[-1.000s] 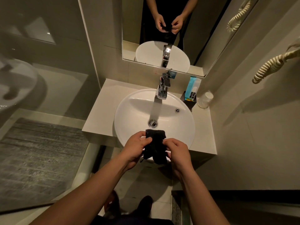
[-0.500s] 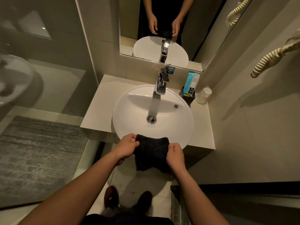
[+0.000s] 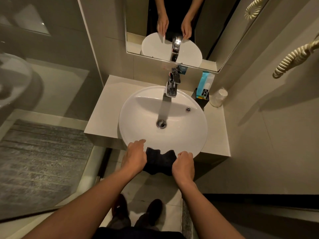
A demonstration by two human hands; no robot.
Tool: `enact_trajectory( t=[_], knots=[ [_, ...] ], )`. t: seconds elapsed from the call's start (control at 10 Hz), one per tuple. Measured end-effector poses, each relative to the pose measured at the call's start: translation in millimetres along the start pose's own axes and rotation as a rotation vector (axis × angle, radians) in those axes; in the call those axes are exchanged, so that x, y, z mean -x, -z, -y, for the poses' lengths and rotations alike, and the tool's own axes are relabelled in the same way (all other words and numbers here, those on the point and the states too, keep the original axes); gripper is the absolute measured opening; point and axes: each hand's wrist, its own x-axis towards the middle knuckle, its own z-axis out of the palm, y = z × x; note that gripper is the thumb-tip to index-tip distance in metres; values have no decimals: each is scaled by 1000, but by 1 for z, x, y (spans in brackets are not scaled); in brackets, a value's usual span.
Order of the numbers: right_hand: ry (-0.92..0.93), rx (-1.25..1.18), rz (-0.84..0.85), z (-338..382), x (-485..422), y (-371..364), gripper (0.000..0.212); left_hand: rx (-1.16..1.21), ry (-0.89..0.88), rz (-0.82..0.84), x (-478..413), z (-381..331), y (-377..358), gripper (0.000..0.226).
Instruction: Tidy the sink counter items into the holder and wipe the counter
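Cloth (image 3: 159, 160) is now hanging spread over the sink (image 3: 163, 116) front rim — no longer bunched — left hand (image 3: 135, 156) and right hand (image 3: 183, 165) pinching its edges, likely readying to wipe the counter (image 3: 103, 109).

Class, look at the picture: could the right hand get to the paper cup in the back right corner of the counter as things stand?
Probably yes, once freed. The right hand grips the cloth at the basin's front edge. The counter between it and the cup looks bare; only the holder stands beside the cup.
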Motion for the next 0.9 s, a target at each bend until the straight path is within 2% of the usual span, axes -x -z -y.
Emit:
enact_trajectory(
  t=[0.1,0.2,0.3,0.5,0.7,0.9],
  knots=[
    [325,106,-81,-13,0,3,35,-167,-293,-91,7,7,1,49],
    [690,248,92,-26,-4,4,58,-345,-660,47,9,20,-4,61],
    [790,407,266,-37,-7,-3,68,-552,-719,168,3,30,-12,69],
    [773,446,178,-39,-9,-6,62,-613,-664,110,-1,36,-9,62],
    [759,464,220,-39,-10,0,64,-648,-639,132,0,31,-3,60],
    [703,404,214,-32,-13,22,86,-601,-594,111,0,18,15,86]
  ],
)
